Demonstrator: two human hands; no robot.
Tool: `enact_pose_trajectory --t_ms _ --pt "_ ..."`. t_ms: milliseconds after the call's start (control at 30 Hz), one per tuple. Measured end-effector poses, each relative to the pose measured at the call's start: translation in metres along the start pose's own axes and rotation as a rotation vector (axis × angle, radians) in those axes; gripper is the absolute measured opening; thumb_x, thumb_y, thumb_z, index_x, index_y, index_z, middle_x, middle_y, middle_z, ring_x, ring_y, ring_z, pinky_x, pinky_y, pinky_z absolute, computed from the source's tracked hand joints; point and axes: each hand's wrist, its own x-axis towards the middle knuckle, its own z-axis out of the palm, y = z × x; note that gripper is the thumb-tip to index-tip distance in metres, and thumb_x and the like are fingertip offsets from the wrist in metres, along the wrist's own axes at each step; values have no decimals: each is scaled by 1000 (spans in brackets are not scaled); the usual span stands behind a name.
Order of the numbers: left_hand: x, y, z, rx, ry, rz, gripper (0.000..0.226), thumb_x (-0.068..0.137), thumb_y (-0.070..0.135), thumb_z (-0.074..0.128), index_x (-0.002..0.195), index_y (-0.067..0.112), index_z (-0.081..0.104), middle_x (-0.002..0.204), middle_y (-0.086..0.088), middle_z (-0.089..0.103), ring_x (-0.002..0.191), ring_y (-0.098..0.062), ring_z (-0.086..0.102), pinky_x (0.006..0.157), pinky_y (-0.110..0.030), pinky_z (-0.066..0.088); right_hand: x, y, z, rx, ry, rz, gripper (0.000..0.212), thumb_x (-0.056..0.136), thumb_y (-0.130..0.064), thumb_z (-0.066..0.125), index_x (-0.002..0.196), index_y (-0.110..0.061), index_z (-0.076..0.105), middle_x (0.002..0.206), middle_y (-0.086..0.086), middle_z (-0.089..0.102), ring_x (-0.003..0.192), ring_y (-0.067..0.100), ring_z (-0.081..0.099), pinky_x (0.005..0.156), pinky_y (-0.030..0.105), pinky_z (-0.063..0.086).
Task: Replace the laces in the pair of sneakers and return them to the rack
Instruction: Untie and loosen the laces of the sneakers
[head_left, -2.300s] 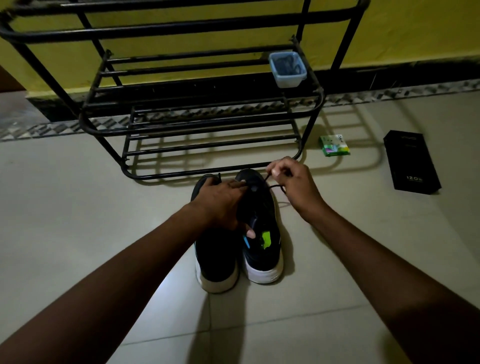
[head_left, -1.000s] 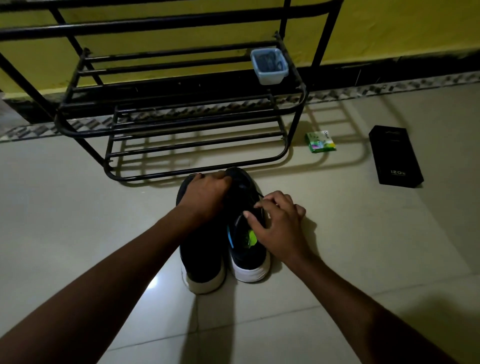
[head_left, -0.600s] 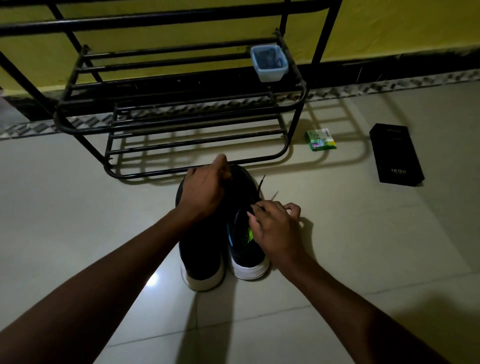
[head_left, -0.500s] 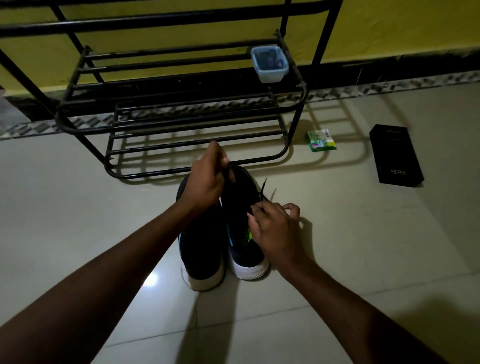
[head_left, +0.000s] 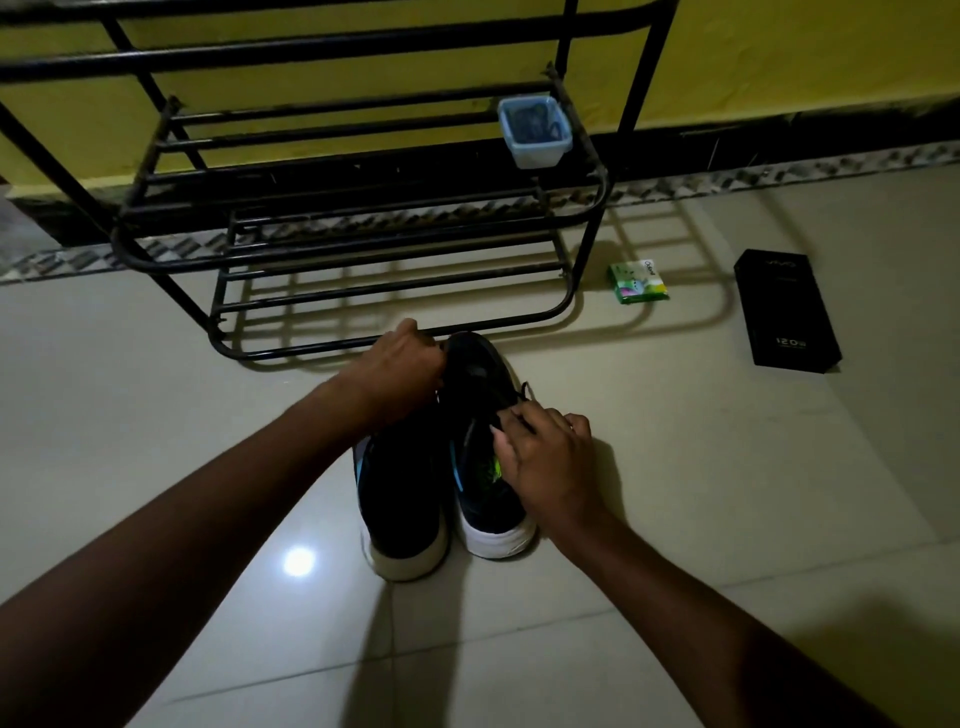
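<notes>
Pinching the lace (head_left: 522, 391) at the sneakers (head_left: 405, 493), on the floor before the rack (head_left: 311, 52), goes the right hand (head_left: 548, 460); left hand (head_left: 402, 366) curled, contents hidden. Yank unevenly and the lace could slip its eyelet!

Black white-soled sneakers (head_left: 405, 493) side by side before black metal rack (head_left: 322, 50), right one's lace (head_left: 522, 389) loose.

The black box (head_left: 787, 312) carries the brand "vivo" in faint lettering at its far end and "120W" in pale print towards its near end. The small green packet (head_left: 639, 283) bears a sideways word on its white corner, seemingly "Odonil", too small to be sure.
</notes>
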Motion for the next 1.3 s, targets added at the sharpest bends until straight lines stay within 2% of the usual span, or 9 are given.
enact_pose_trajectory --t_ms 233,367,533,700,767,833,933,1100,1300 --pt "-6 6 -33 -912 556 -100 37 103 29 41 80 10 63 81 -1 57 81 -15 53 72 -32 42 0 2 1 -16 -18 12 27 93 -34 52 101 -18 73 99 -1 69 77 25 64 69 37 44" --pt "-4 14 -46 -1609 637 -129 32 110 21 37 82 11 48 68 -1 45 56 -22 50 49 -31 43 -1 1 0 -32 -26 17 29 92 -34 50 100 -18 73 98 0 68 76 25 64 67 37 44" --pt "-1 5 -28 -600 622 -132 21 88 -6 46 95 12 52 86 3 50 71 -18 46 54 -34 35 -1 0 2 -12 -13 26 28 92 -35 52 101 -19 73 99 -1 69 77 25 64 68 37 45" --pt "-3 2 -3 -183 201 -112 21 100 20 51 119 13 57 105 -10 62 93 -26 58 59 -35 42 -1 0 1 -17 -32 35 29 93 -36 51 103 -20 73 99 -2 69 78 25 64 69 38 45" --pt "0 1 6 -160 121 -147 32 102 37 52 111 9 64 100 -12 64 103 -28 56 67 -36 41 -1 0 1 -15 -36 32 29 93 -35 51 103 -20 73 99 -2 68 79 25 64 69 38 45" --pt "0 1 8 -318 202 -162 37 100 41 56 85 9 67 78 -11 61 87 -28 58 65 -33 39 -1 0 1 -4 -37 34 29 93 -35 51 103 -19 73 98 -2 68 79 25 64 69 38 45" --pt "0 2 1 -765 415 -224 43 99 29 60 61 9 57 61 -11 56 59 -26 56 54 -35 38 -2 0 0 5 -36 36 29 93 -34 51 103 -19 73 99 -1 69 80 25 64 69 38 46" --pt "1 7 -19 -1647 455 -323 42 95 4 57 57 14 44 60 -3 41 61 -20 47 57 -35 39 -2 -1 2 3 -19 37 29 93 -34 51 102 -19 74 98 -2 69 76 26 64 69 38 46" --pt "8 5 -3 -577 284 -239 17 101 21 53 113 9 47 88 -16 65 70 -31 56 57 -35 37 -2 -1 2 4 -15 29 29 94 -34 51 102 -18 73 98 -1 69 77 25 64 68 38 45"
